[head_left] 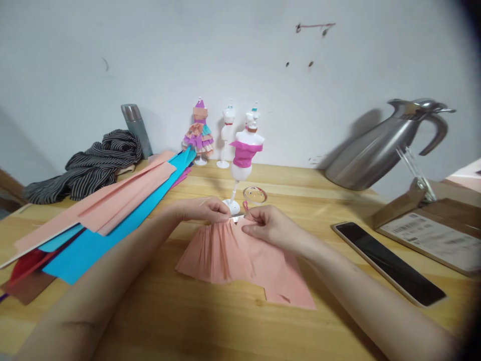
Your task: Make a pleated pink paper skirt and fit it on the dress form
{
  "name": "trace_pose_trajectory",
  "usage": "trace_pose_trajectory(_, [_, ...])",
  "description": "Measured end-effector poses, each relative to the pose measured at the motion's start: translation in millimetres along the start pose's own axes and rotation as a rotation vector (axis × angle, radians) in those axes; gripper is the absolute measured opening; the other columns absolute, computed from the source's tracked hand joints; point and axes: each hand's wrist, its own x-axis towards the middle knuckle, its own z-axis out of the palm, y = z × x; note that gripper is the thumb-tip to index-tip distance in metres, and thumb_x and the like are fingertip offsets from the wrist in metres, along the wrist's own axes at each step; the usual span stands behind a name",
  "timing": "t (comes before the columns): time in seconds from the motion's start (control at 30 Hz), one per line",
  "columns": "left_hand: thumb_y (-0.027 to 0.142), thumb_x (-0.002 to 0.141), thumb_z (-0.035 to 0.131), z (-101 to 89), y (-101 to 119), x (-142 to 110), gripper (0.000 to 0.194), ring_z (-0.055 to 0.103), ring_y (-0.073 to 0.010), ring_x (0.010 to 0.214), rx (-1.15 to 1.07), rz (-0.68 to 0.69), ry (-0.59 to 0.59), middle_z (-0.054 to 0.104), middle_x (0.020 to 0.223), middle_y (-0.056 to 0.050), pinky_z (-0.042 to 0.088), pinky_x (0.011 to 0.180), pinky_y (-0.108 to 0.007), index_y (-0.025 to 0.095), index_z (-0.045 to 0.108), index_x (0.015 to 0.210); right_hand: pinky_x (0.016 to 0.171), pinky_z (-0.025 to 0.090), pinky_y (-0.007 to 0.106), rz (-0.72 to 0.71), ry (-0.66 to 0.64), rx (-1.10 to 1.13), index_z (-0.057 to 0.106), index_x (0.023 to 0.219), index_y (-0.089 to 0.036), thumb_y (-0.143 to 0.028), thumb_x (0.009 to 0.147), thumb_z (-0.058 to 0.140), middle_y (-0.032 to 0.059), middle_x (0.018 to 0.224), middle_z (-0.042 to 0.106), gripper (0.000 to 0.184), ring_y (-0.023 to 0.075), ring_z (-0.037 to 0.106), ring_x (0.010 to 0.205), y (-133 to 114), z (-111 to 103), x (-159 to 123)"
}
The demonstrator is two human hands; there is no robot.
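A sheet of peach crepe-like paper [225,253] hangs down toward the table, gathered into pleats on its left side and flatter on its right. My left hand [205,208] pinches the top edge of the pleated part. At the same edge, a short way to the right, my right hand [268,225] is closed on the paper with thumb and fingers. A small whitish strip [236,218] shows between the two hands. Just behind my fingers stands a white mini dress form [241,173] wrapped in a magenta paper band [246,154]. A small pink loop beside my right fingers is unclear.
Peach and blue paper sheets [108,250] lie at left, near a striped cloth [101,160] and a flask [137,128]. Other dress forms [199,133] stand by the wall. A clear ring [255,194], phone [389,263], cardboard box [436,220] and steel jug [368,148] are rightward.
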Motion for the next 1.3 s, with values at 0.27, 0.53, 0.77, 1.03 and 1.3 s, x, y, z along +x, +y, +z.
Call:
trace_pose_trajectory(0.27, [0.042, 0.084, 0.058, 0.5, 1.6, -1.0, 0.031, 0.048, -0.0134, 0.073, -0.101, -0.016, 0.014, 0.056, 0.074, -0.001, 0.039, 0.069, -0.024, 0.013, 0.065, 0.078, 0.049, 0.024, 0.023, -0.015, 0.080, -0.075, 0.040, 0.056, -0.021, -0.028, 0.065, 0.058, -0.0065, 0.053, 0.037, 0.022, 0.0076, 0.033, 0.050, -6.6, 4.6, -4.1])
trace_pose_trajectory(0.53, [0.033, 0.078, 0.059, 1.3, 9.8, -1.2, 0.022, 0.039, -0.0102, 0.063, 0.047, -0.025, 0.022, 0.047, 0.065, 0.002, 0.028, 0.057, -0.023, 0.012, 0.067, 0.079, 0.049, 0.022, 0.024, 0.008, -0.087, 0.017, 0.042, 0.058, -0.020, -0.034, 0.069, 0.061, -0.0070, 0.055, 0.032, 0.026, 0.0071, 0.028, 0.051, -12.1, -4.1, -6.9])
trace_pose_trajectory(0.77, [0.032, 0.080, 0.059, -0.6, 11.5, -3.0, 0.023, 0.037, -0.0091, 0.061, 0.050, 0.050, 0.011, 0.044, 0.063, 0.003, 0.026, 0.054, -0.022, 0.012, 0.065, 0.069, 0.047, 0.015, 0.025, 0.123, -0.181, 0.305, 0.051, 0.061, -0.017, -0.056, 0.064, 0.074, -0.0083, 0.051, 0.033, 0.045, 0.0057, 0.022, 0.047, -13.7, -19.8, -9.2])
trace_pose_trajectory(1.03, [0.034, 0.078, 0.062, -2.4, 17.4, -6.7, 0.025, 0.038, -0.0098, 0.062, -0.013, 0.048, 0.009, 0.044, 0.063, 0.002, 0.028, 0.054, -0.022, 0.012, 0.060, 0.066, 0.056, 0.031, 0.025, 0.153, -0.187, 0.412, 0.067, 0.065, -0.014, -0.054, 0.062, 0.080, -0.0011, 0.063, 0.055, 0.042, 0.0098, 0.043, 0.058, -14.3, -10.1, -10.9])
trace_pose_trajectory(1.3, [0.023, 0.080, 0.056, 0.3, 40.7, -14.7, 0.020, 0.031, -0.0078, 0.056, 0.105, 0.059, 0.078, 0.037, 0.061, 0.004, 0.021, 0.050, -0.023, 0.014, 0.054, 0.063, 0.057, 0.038, 0.027, 0.072, -0.108, 0.321, 0.068, 0.063, -0.017, -0.057, 0.066, 0.077, 0.0011, 0.063, 0.058, 0.042, 0.0127, 0.048, 0.060, -24.9, -19.7, -19.6])
